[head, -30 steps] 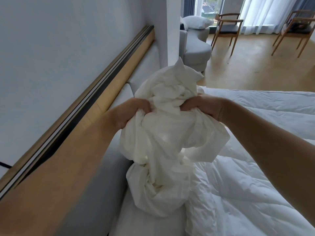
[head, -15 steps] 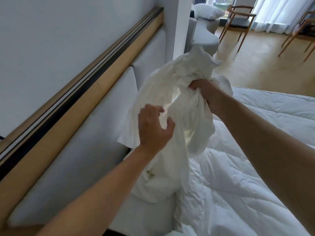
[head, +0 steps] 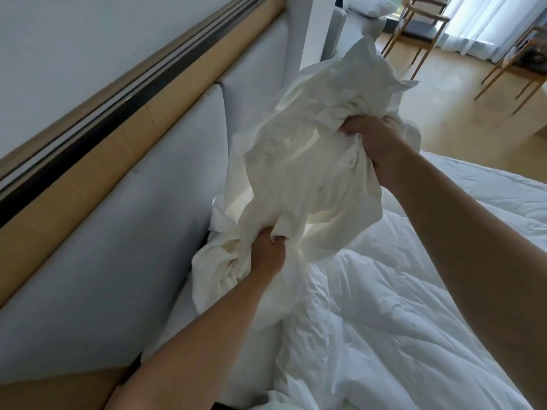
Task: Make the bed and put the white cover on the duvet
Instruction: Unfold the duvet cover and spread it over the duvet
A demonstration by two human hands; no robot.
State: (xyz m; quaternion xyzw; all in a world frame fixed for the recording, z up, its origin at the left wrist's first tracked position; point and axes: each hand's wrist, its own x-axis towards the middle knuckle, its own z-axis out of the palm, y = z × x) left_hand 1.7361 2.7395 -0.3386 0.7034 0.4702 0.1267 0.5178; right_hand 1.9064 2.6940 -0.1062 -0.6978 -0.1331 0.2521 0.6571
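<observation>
Gripping low, the left hand (head: 268, 253) bunches the white cover (head: 310, 161), fingers curled into it; the cloth runs up and rightward to the right hand (head: 376, 146), fisted on it higher. Below both lies the duvet (head: 414, 321), nearer the right.

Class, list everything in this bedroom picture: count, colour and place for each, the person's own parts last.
Cover: one, white, bunched, held up, centre.
Duvet: one, white, rumpled, lower right.
Headboard: one, pale grey, left.
Ledge: one, tan wood, above the headboard.
Chairs: two, wooden, top right.
Curtain: one, white, top right.
Left grip: one, bare, holds the cover low.
Right grip: one, bare, holds the cover higher.
</observation>
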